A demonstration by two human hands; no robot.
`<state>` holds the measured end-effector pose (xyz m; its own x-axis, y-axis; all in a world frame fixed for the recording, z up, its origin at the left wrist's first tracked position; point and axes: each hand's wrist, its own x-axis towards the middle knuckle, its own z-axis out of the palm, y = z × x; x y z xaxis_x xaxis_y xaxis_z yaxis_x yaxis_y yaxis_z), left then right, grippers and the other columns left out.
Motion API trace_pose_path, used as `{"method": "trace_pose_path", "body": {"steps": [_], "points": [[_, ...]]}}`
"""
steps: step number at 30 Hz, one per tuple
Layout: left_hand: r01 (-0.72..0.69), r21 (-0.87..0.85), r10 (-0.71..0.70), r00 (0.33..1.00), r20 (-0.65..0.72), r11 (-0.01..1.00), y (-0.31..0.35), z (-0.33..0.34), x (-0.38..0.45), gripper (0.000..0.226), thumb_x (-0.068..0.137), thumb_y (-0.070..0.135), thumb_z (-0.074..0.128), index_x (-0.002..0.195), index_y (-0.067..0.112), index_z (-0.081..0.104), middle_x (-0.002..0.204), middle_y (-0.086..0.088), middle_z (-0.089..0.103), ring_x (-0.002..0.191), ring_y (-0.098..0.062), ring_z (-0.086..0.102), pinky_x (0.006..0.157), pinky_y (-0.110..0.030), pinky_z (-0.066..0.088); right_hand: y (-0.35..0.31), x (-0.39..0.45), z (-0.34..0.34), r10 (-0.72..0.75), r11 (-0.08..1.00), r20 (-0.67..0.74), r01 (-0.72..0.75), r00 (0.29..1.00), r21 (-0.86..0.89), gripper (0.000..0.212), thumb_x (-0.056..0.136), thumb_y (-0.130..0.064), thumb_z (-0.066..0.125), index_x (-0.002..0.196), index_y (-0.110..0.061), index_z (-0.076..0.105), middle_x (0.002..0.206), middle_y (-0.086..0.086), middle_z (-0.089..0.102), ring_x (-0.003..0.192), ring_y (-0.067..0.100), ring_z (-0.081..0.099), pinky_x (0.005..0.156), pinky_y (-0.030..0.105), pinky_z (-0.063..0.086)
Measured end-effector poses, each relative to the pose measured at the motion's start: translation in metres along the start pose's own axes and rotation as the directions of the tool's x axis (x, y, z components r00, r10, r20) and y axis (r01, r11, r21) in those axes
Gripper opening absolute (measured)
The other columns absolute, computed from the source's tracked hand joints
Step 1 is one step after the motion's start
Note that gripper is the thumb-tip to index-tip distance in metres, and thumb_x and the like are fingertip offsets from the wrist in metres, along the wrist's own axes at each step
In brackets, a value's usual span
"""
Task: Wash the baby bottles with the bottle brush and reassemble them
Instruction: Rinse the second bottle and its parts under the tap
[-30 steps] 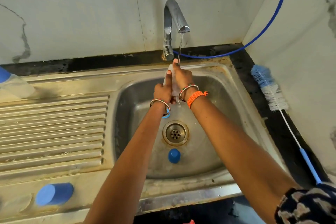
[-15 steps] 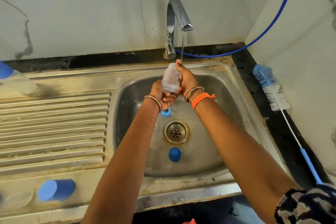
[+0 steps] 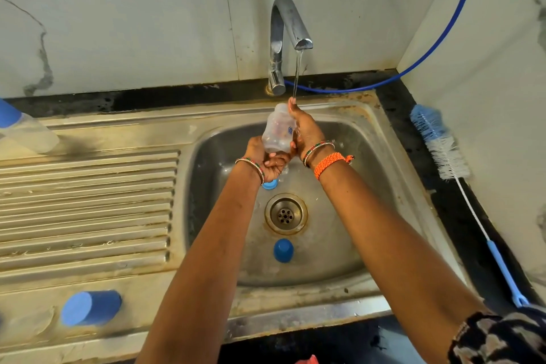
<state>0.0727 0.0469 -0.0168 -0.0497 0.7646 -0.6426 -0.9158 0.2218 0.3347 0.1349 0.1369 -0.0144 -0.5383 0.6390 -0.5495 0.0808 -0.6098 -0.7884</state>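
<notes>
- The left hand (image 3: pixel 273 160) is gripping the lower end of the clear baby bottle (image 3: pixel 277 133), fingers curled round its base, so the bottle is standing up and away from that hand, toward the tap (image 3: pixel 288 41).
- The right hand (image 3: pixel 304 130) is lying flat along the bottle's right flank, fingers straight and pressed together, fingertips reaching past its upper end; it is touching the bottle, not wrapping it.
- The bottle's long axis is running from the left hand's grip up and slightly rightward, its far end sitting just left of the right fingertips.
- The stream of water (image 3: pixel 297 74) is falling onto the right hand's fingertips, just beside the bottle's top; whether it is entering the bottle cannot be told.
- The bottle brush (image 3: pixel 440 148) is lying on the dark counter well to the right of the right hand, bristles farther from the person, handle nearer; the right hand is clearly the closer one for fetching it.
- Judgement: the step looks like rinsing; whether brushing is done or still to come cannot be told.
- Below the hands, in the sink (image 3: pixel 393 156), a small blue cap (image 3: pixel 283 250) is resting beyond the drain (image 3: pixel 285 214) on the near side, and a blue ring (image 3: pixel 270 185) is peeking out just under the left wrist.
- Well left of the left hand, a larger blue cap (image 3: pixel 90 308) and a second bottle (image 3: pixel 26 134) are lying on the drainboard (image 3: pixel 88 201).
</notes>
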Motion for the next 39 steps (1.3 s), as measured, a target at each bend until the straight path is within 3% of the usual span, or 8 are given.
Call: {"method": "trace_pose_path", "body": {"steps": [3,7,10,13,16,24,31,39], "points": [[0.036,-0.032,-0.034,0.999,0.035,0.999,-0.003,-0.002,0.001,0.036,0.094,0.025,0.021,0.093,0.001,0.049,0.058,-0.012,0.055,0.028,-0.005,0.03,0.023,-0.013,0.022,0.001,0.0,-0.005,0.025,1.0,-0.035,-0.024,0.999,0.016,0.058,0.083,-0.065,0.051,0.112,-0.015,0.059,0.115,0.015,0.064,0.108,0.032,0.06,0.096,0.048,0.048],[0.015,0.079,-0.015,1.0,0.01,0.997,-0.004,-0.002,0.002,0.034,0.095,0.024,0.023,0.091,0.003,0.05,0.062,-0.012,0.056,0.03,-0.005,0.032,0.023,-0.013,0.024,-0.002,-0.006,-0.011,0.002,0.994,0.114,-0.014,0.993,0.105,0.055,0.09,-0.06,0.043,0.113,-0.014,0.06,0.105,0.015,0.065,0.1,0.029,0.062,0.098,0.047,0.046],[-0.013,0.213,0.041,0.991,-0.126,0.977,-0.005,-0.002,0.007,0.033,0.096,0.028,0.03,0.092,0.006,0.053,0.075,-0.013,0.058,0.04,-0.008,0.038,0.03,-0.013,0.034,-0.001,-0.011,-0.01,-0.137,0.982,0.129,0.152,0.982,-0.111,0.025,0.089,-0.035,0.061,0.102,-0.015,0.063,0.104,0.012,0.066,0.103,0.027,0.06,0.101,0.047,0.045],[-0.01,0.196,0.066,0.957,-0.282,0.981,-0.009,-0.011,0.009,0.029,0.096,0.031,0.043,0.099,0.003,0.049,0.087,-0.016,0.053,0.066,-0.019,0.051,0.048,-0.024,0.053,0.002,-0.011,-0.011,-0.33,0.854,0.017,0.307,0.944,-0.42,0.031,0.082,-0.022,0.072,0.108,-0.01,0.061,0.109,0.007,0.059,0.103,0.022,0.055,0.089,0.034,0.047],[-0.025,0.24,0.107,0.935,-0.338,0.97,-0.01,-0.022,0.006,0.025,0.096,0.026,0.039,0.094,0.003,0.048,0.091,-0.019,0.053,0.072,-0.026,0.053,0.06,-0.035,0.05,0.0,-0.013,-0.011,-0.445,0.719,0.034,0.38,0.895,-0.582,0.036,0.082,-0.021,0.072,0.112,-0.006,0.059,0.106,0.005,0.057,0.096,0.015,0.05,0.082,0.025,0.042],[-0.077,0.267,0.181,0.902,-0.393,0.961,-0.001,-0.03,-0.003,0.024,0.094,0.017,0.034,0.079,0.006,0.05,0.079,-0.016,0.056,0.067,-0.025,0.051,0.064,-0.033,0.046,-0.012,-0.013,0.003,-0.601,0.684,0.012,0.522,0.799,-0.509,0.046,0.079,-0.02,0.075,0.12,-0.006,0.058,0.111,0.007,0.06,0.098,0.016,0.052,0.084,0.028,0.047],[-0.112,0.251,0.205,0.901,-0.383,0.961,0.002,-0.021,-0.011,0.025,0.093,0.015,0.035,0.077,0.006,0.052,0.082,-0.015,0.058,0.069,-0.024,0.051,0.066,-0.032,0.046,0.043,-0.004,-0.018,-0.339,0.767,-0.074,0.229,0.938,-0.6,0.039,0.078,-0.017,0.076,0.113,-0.011,0.061,0.111,0.008,0.063,0.107,0.027,0.059,0.085,0.03,0.047],[-0.172,0.239,0.257,0.885,-0.388,0.956,0.014,-0.021,-0.02,0.028,0.09,0.012,0.033,0.072,0.007,0.054,0.079,-0.013,0.059,0.066,-0.021,0.051,0.064,-0.03,0.047,-0.014,-0.021,0.014,-0.592,0.694,-0.05,0.477,0.804,-0.539,0.045,0.079,-0.019,0.075,0.118,-0.008,0.057,0.112,0.006,0.059,0.099,0.014,0.051,0.086,0.026,0.043]]}}
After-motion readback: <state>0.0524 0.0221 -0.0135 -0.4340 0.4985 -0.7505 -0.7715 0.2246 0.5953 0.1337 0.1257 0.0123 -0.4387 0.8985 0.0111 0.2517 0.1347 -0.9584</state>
